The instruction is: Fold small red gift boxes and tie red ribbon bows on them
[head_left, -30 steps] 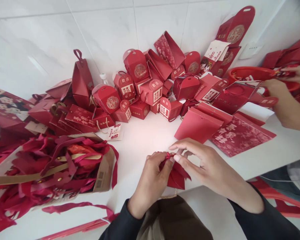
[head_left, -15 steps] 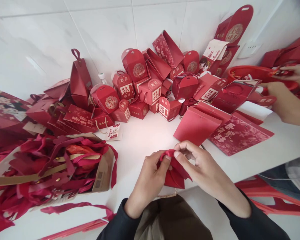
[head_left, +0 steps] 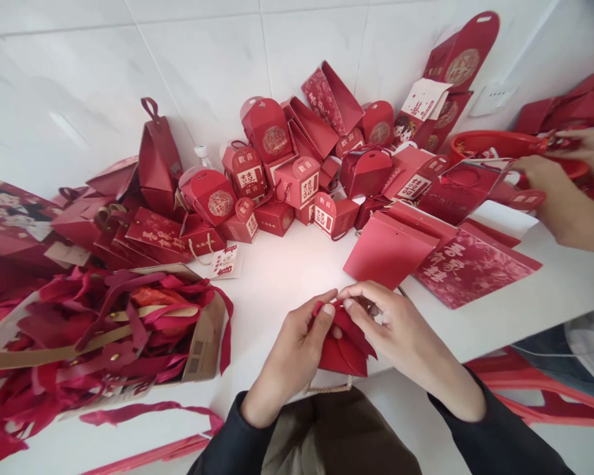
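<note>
Close to the table's near edge, a small red gift bag [head_left: 342, 361] is between my hands, with a twisted gold cord handle [head_left: 330, 388] hanging toward me. A red ribbon [head_left: 345, 322] lies over its upper part. My left hand [head_left: 297, 346] is closed, thumb and forefinger pinching the ribbon at the bag's top left. From the other side my right hand [head_left: 400, 333] pinches the ribbon, its thumb and forefinger almost touching the left fingertips. The fingers partly cover the ribbon, and the undersides of both hands are hidden.
A cardboard box [head_left: 205, 343] full of ribbons and straps stands at left. Several red gift boxes [head_left: 297, 181] pile against the tiled wall. Flat red bags [head_left: 391, 247] lie at right. Another person's hand [head_left: 544, 185] is beside a red basin [head_left: 497, 140].
My fingertips have drawn closer together at the ribbon, whose folded top has shifted. My left hand moved slightly left, and more of the cord handle shows.
</note>
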A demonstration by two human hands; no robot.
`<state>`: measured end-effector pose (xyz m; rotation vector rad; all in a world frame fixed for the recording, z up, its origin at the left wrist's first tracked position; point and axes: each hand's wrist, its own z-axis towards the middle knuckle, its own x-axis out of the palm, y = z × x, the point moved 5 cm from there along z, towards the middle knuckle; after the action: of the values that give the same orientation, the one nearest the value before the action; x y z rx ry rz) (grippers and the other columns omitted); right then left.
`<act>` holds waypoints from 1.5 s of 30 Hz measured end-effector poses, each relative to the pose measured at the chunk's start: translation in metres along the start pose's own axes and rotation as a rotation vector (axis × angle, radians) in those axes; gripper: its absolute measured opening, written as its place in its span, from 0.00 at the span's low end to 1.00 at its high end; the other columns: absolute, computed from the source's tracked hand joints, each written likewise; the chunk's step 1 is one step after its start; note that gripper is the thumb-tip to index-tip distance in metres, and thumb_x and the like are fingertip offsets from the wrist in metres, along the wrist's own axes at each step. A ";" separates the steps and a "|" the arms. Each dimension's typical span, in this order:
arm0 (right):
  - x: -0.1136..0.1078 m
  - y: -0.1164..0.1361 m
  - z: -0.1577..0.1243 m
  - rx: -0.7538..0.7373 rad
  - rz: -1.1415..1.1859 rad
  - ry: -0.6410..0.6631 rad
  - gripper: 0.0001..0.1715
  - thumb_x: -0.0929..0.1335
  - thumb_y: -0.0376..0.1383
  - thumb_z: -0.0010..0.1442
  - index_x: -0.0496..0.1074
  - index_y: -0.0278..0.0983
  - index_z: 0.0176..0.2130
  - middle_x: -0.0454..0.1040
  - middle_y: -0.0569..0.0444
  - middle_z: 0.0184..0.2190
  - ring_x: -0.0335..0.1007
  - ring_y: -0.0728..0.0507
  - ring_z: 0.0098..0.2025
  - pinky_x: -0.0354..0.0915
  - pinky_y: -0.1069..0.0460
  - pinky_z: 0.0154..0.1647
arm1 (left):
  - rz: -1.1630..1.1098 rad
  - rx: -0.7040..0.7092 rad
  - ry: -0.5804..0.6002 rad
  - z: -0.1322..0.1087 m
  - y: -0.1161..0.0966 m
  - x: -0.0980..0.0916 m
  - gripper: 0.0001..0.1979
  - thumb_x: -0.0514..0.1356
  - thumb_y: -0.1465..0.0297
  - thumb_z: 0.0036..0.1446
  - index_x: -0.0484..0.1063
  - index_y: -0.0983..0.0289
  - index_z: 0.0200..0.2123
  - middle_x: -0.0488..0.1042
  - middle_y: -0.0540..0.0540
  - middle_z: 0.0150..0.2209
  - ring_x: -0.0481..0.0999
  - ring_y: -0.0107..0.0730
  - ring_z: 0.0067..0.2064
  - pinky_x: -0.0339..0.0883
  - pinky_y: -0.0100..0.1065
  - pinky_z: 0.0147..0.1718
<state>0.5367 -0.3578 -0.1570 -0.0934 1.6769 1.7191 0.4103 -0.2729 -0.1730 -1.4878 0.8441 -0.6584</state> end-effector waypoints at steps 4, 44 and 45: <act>-0.005 0.013 -0.005 -0.076 -0.066 -0.012 0.09 0.64 0.32 0.68 0.75 0.41 0.41 0.78 0.54 0.40 0.76 0.46 0.38 0.71 0.54 0.36 | -0.082 -0.014 -0.039 0.003 0.003 -0.001 0.18 0.55 0.59 0.68 0.79 0.65 0.43 0.73 0.51 0.29 0.71 0.29 0.33 0.65 0.30 0.38; -0.002 -0.009 -0.010 0.120 0.122 0.101 0.13 0.64 0.46 0.73 0.74 0.43 0.46 0.78 0.53 0.45 0.74 0.41 0.46 0.68 0.50 0.39 | -0.022 -0.037 -0.004 0.003 -0.001 -0.007 0.09 0.64 0.63 0.59 0.75 0.64 0.35 0.78 0.54 0.35 0.72 0.31 0.37 0.65 0.32 0.39; -0.003 -0.009 -0.011 0.118 0.118 0.110 0.14 0.65 0.47 0.72 0.74 0.43 0.47 0.78 0.53 0.46 0.74 0.41 0.46 0.68 0.50 0.40 | -0.028 -0.037 -0.007 0.003 0.000 -0.007 0.10 0.64 0.63 0.60 0.75 0.64 0.35 0.78 0.54 0.34 0.72 0.31 0.37 0.65 0.32 0.39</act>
<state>0.5393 -0.3697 -0.1648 -0.0349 1.8948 1.7228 0.4086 -0.2654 -0.1725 -1.5364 0.8355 -0.6610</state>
